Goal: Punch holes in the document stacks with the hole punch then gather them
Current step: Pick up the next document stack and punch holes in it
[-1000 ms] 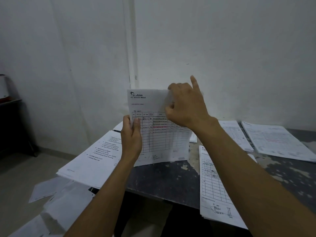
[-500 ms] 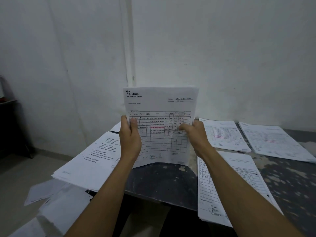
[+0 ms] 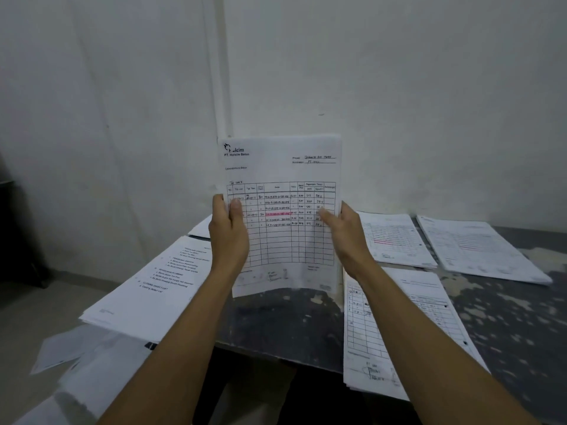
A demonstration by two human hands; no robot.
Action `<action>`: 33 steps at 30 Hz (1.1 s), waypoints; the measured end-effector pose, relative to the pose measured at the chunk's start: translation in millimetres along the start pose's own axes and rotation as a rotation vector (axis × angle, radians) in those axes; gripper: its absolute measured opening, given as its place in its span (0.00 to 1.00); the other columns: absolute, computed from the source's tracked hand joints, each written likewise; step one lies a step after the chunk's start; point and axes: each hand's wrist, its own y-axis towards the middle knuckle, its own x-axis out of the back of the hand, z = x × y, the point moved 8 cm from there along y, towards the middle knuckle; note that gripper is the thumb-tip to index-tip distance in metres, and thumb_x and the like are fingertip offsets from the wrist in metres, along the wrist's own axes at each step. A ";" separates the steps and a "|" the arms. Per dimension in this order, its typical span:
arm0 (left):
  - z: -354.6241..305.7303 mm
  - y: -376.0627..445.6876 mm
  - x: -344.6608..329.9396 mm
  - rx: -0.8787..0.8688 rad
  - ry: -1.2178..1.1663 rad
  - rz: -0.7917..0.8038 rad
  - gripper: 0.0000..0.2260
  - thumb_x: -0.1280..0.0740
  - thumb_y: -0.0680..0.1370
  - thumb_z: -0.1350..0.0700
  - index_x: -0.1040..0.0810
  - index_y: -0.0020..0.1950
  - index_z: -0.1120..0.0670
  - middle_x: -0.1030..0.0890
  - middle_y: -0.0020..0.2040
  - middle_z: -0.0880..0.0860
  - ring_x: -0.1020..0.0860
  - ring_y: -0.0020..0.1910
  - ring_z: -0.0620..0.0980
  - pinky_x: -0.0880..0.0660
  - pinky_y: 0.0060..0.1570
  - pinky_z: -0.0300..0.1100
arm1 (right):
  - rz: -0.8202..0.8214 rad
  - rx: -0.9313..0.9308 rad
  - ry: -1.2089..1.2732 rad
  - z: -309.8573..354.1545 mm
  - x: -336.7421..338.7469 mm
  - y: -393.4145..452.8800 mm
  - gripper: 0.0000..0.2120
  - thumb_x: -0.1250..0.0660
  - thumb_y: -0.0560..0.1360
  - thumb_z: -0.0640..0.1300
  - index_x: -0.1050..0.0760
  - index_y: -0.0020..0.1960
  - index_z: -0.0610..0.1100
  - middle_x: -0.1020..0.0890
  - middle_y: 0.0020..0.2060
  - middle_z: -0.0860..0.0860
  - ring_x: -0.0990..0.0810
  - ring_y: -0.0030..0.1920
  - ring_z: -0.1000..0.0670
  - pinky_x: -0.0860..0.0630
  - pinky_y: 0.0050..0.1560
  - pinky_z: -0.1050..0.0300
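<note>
Nearest the camera, a stack of forms point(image 3: 395, 338) lies on the dark mottled desk point(image 3: 503, 320) under the right forearm, overhanging the front edge, and two small dark dots along its right margin may be punched holes, though that is hard to tell. On the left a stack of typed pages point(image 3: 147, 289) juts off the desk corner, with more loose sheets point(image 3: 70, 360) lower down beyond it. Between them the held stack point(image 3: 282, 216) stands upright with its bottom edge on the desk. A second ago the right hand point(image 3: 346, 237) was up at the top of this stack; it has since come down to the right edge, thumb on the front, so both hands now frame the sheets. The left hand point(image 3: 228, 234) grips the left edge, thumb in front and fingers behind. That suggests the sheets are being squared for punching or gathering. The front page is a printed table with handwritten rows and one pink-marked line. Farther back lie two more stacks point(image 3: 395, 240), point(image 3: 478, 250). No hole punch is in view.
</note>
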 end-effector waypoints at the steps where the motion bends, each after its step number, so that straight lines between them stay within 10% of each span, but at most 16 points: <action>1: -4.0 2.7 -0.5 -0.014 0.003 0.020 0.07 0.47 0.84 0.46 0.35 0.55 0.47 0.24 0.47 0.37 0.20 0.42 0.40 0.27 0.29 0.26 | -0.001 0.005 0.005 5.9 4.1 1.7 0.08 0.37 0.81 0.46 0.23 0.59 0.51 0.17 0.50 0.61 0.19 0.50 0.61 0.25 0.46 0.65; 10: -32.1 2.1 -33.5 0.015 -0.159 0.205 0.21 0.44 0.83 0.43 0.35 0.72 0.53 0.24 0.68 0.52 0.23 0.63 0.54 0.22 0.57 0.56 | -0.067 0.001 0.061 36.4 55.3 7.6 0.09 0.37 0.79 0.43 0.19 0.54 0.48 0.14 0.47 0.53 0.15 0.47 0.53 0.19 0.43 0.58; 17: -59.2 -7.2 -83.2 0.028 -0.308 0.227 0.13 0.42 0.83 0.46 0.23 0.58 0.53 0.16 0.51 0.45 0.18 0.49 0.41 0.18 0.47 0.40 | -0.167 0.003 -0.003 51.4 113.3 4.0 0.11 0.41 0.78 0.43 0.20 0.45 0.50 0.14 0.41 0.57 0.15 0.40 0.58 0.23 0.35 0.64; 22: -86.9 -20.6 -131.4 -0.064 -0.264 0.333 0.17 0.44 0.84 0.48 0.24 0.54 0.59 0.18 0.50 0.59 0.19 0.47 0.51 0.20 0.51 0.53 | -0.243 -0.012 -0.055 58.1 168.2 2.4 0.10 0.41 0.78 0.42 0.20 0.46 0.48 0.14 0.38 0.58 0.17 0.35 0.60 0.24 0.29 0.66; 33: -116.5 -79.7 -244.2 -0.006 -0.349 0.497 0.14 0.44 0.84 0.49 0.22 0.54 0.55 0.16 0.49 0.51 0.18 0.48 0.45 0.18 0.46 0.41 | -0.409 -0.124 -0.273 38.4 306.9 -8.4 0.10 0.40 0.80 0.49 0.23 0.47 0.45 0.17 0.46 0.49 0.19 0.47 0.47 0.24 0.44 0.52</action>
